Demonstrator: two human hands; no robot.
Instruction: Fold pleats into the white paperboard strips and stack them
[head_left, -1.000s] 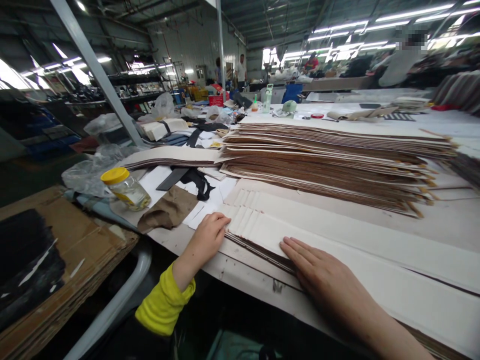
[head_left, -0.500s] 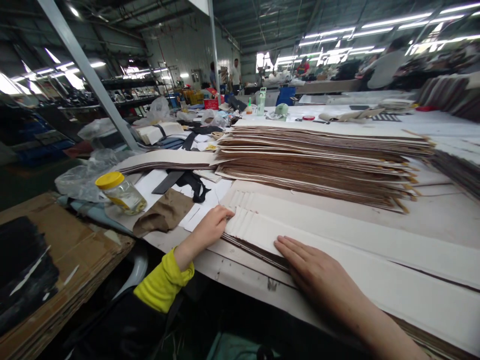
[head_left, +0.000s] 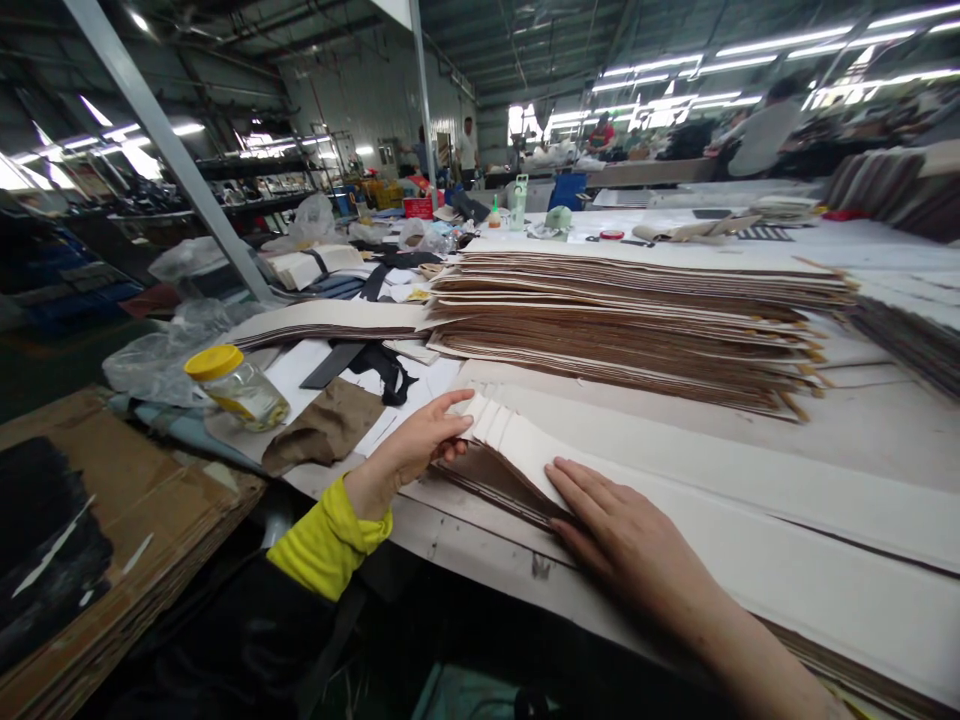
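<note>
My left hand [head_left: 420, 438], below a yellow cuff [head_left: 330, 545], pinches the near-left ends of the top white strips [head_left: 517, 437] and holds them raised. Beneath, a gap shows their brown undersides and the lower strips of the stack [head_left: 499, 492]. My right hand [head_left: 619, 525] lies on the white top strip, its fingers stretched out and its thumb side along the stack's front edge. A second row of white strips [head_left: 675, 440] lies just behind, parallel to the first.
A tall pile of white and brown strips [head_left: 622, 345] stands behind. To the left are a yellow-lidded jar [head_left: 236, 388], a brown fabric piece [head_left: 326, 425], black scraps [head_left: 386, 370] and plastic bags [head_left: 161, 355]. Cardboard [head_left: 127, 500] lies lower left, and a metal post [head_left: 169, 150] slants nearby.
My left hand has lifted the left ends of the top strips, opening a gap above the lower ones. The right hand has stayed almost in place on the stack.
</note>
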